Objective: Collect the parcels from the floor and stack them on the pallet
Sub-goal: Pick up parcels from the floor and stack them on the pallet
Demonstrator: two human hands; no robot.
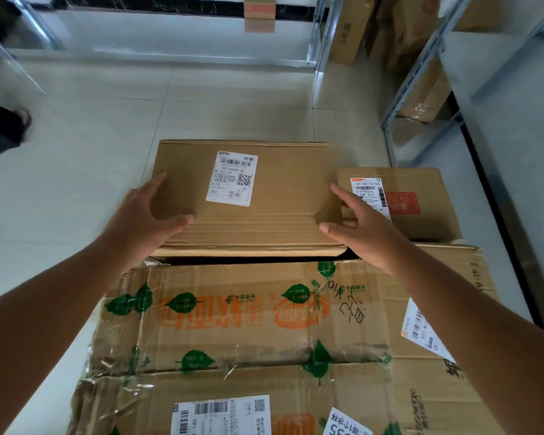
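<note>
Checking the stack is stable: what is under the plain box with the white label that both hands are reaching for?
The plain box seems to rest on cardboard peeking out at its left; a dark gap separates it from the leaf-printed box. Any pallet beneath is covered.

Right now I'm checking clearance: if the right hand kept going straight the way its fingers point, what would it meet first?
Probably the plain brown box: the right hand points forward-left at its right edge, thumb near it. Depth is unclear.

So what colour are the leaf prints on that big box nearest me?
Green, alongside orange lettering, on the big box; the head view shows it clearly.
</note>
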